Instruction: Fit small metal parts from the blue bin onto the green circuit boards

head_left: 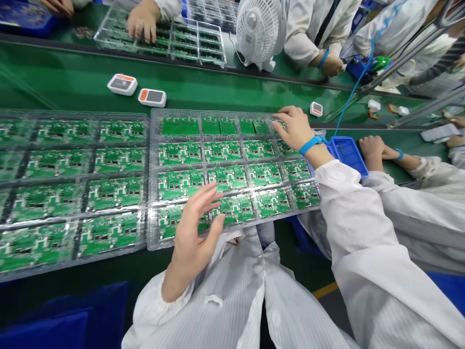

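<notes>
A clear plastic tray (pixel 153 203) full of green circuit boards (pixel 265 174) lies in front of me, split into compartments. My left hand (pixel 196 232) hovers at the tray's near edge, fingers stretched and thumb apart, with nothing in it. It hides part of the boards in the near row. Over the far right corner compartment is my right hand (pixel 292 127), its fingers spread and a blue wrist strap (pixel 311 144) on the wrist. Beneath it a board is partly covered; whether the fingertips touch it I cannot tell. In the far row some boards show a plain green face.
Another tray (pixel 148 145) of boards adjoins on the left. White-and-orange devices (pixel 122 84) lie on the green bench (pixel 218 92). Beyond a dark rail stand a white fan (pixel 258 34) and a co-worker's hand (pixel 143 22) over a tray. A blue box (pixel 348 154) sits right.
</notes>
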Action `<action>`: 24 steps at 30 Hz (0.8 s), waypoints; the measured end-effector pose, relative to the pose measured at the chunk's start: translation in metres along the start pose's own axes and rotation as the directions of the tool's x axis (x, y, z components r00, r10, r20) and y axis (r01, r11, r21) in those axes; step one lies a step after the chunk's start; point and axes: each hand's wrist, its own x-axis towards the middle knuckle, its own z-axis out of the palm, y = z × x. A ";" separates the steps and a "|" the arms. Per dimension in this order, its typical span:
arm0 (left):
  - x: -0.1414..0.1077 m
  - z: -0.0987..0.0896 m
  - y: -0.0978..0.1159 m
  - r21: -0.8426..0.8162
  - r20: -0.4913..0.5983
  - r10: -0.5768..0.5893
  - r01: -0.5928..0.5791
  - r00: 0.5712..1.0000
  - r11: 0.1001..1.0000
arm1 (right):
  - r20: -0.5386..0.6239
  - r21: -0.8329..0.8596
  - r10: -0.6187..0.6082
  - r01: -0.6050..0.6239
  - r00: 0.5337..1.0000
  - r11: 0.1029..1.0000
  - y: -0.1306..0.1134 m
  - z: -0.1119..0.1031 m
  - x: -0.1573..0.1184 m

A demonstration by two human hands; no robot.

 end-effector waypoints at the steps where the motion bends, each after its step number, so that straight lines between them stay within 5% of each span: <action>1: 0.001 0.001 0.000 0.002 0.006 0.001 -0.001 1.000 1.000 | 0.032 0.026 -0.073 0.072 0.997 0.997 -0.010 0.000 0.003; 6: 0.003 -0.004 0.005 0.042 -0.002 -0.007 0.007 1.000 0.999 | 0.165 0.085 -0.238 0.227 0.957 0.970 -0.040 -0.001 0.013; 12: -0.001 -0.029 0.005 0.177 -0.096 -0.013 0.030 0.995 0.984 | 0.020 -0.010 -0.098 0.098 0.995 0.995 -0.036 -0.015 0.012; 17: -0.001 -0.032 0.003 0.234 -0.099 -0.037 0.060 0.994 0.970 | -0.180 0.222 -0.039 0.079 0.983 0.972 -0.045 -0.029 -0.001; 19: 0.004 -0.027 0.003 0.213 -0.103 -0.051 0.073 0.993 0.974 | -0.267 0.462 -0.045 0.169 0.963 0.871 -0.067 -0.033 -0.018; 21: 0.010 -0.020 0.001 0.173 -0.085 -0.079 0.092 0.993 0.981 | -0.272 0.695 -0.082 0.254 0.959 0.672 -0.098 -0.037 -0.041; 24: 0.019 -0.006 0.000 0.120 -0.062 -0.110 0.117 0.992 0.986 | -0.093 0.845 -0.247 0.208 0.964 0.493 -0.142 -0.043 -0.079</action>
